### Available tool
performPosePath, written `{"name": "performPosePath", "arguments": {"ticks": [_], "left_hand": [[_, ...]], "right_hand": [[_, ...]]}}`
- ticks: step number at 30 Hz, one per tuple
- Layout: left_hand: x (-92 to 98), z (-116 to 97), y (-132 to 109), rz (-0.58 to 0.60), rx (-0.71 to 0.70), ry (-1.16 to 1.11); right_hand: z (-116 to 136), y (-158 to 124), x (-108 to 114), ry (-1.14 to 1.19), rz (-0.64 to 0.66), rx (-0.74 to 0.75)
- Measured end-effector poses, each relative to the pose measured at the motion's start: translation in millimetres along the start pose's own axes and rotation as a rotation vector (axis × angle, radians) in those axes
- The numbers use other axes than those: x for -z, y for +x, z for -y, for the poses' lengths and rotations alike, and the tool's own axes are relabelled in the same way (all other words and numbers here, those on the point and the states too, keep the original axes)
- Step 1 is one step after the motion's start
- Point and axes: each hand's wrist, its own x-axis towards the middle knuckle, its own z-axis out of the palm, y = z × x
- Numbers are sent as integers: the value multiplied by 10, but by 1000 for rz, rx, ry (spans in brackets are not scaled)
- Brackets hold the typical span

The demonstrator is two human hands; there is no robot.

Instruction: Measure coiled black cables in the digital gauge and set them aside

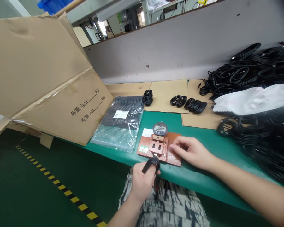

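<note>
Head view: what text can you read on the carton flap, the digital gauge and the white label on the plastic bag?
Carton flap: "净重:" and "kgs", printed; handwritten figure too blurred to be sure.
Carton flap: "毛重:" and "kgs", printed; handwritten figure too blurred to be sure.
Digital gauge: display digits too small to read.
White label: too small to read.

A workbench (210, 151) runs across the view, with a low wall (180, 53) along its far side. A large cardboard box flap (52, 78) leans in at the left end, and a plastic bag of cables (119, 121) lies just right of it. Behind and right of the bag, three small cable coils (148, 97) sit in a row on cardboard sheets (165, 94). Cable heaps (257, 69) fill the right end, with a cloth (253, 99) lying between them. At the front, a digital gauge (160, 128) stands on a board (175, 142). The left hand (142, 181) holds a cable coil (152, 164) at the bench edge, just before the board; the right hand (191, 153) lies at the board's right side.
</note>
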Motion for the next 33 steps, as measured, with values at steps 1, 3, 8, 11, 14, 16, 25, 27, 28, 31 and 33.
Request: {"name": "performPosePath", "arguments": {"ticks": [1, 3, 8, 11, 14, 16, 25, 27, 28, 31, 33], "left_hand": [[0, -2, -1, 1, 3, -4], [-4, -8, -2, -2, 15, -19], [-12, -43, 13, -4, 39, -20], [-6, -58, 30, 9, 44, -8], [6, -52, 45, 19, 53, -9], [12, -43, 56, 20, 69, -17], [20, -92, 99, 52, 121, 1], [16, -114, 98, 76, 130, -18], [14, -126, 96, 87, 138, -29], [2, -170, 83, 97, 154, -39], [-6, -202, 71, 101, 158, -36]], "right_hand": [[1, 1, -1, 1, -2, -1], [6, 4, -2, 4, -2, -1], [24, 9, 1, -8, -8, 13], [27, 7, 3, 0, -4, 8], [15, 3, 4, 6, 4, -2], [6, 2, 4, 1, 5, 4], [-1, -16, 8, -14, 0, 27], [-13, -28, 10, -34, -1, 22], [-19, -35, 12, -48, 0, 16], [-42, -48, 17, -90, 0, -3], [-60, -54, 18, -110, -6, -14]]}}
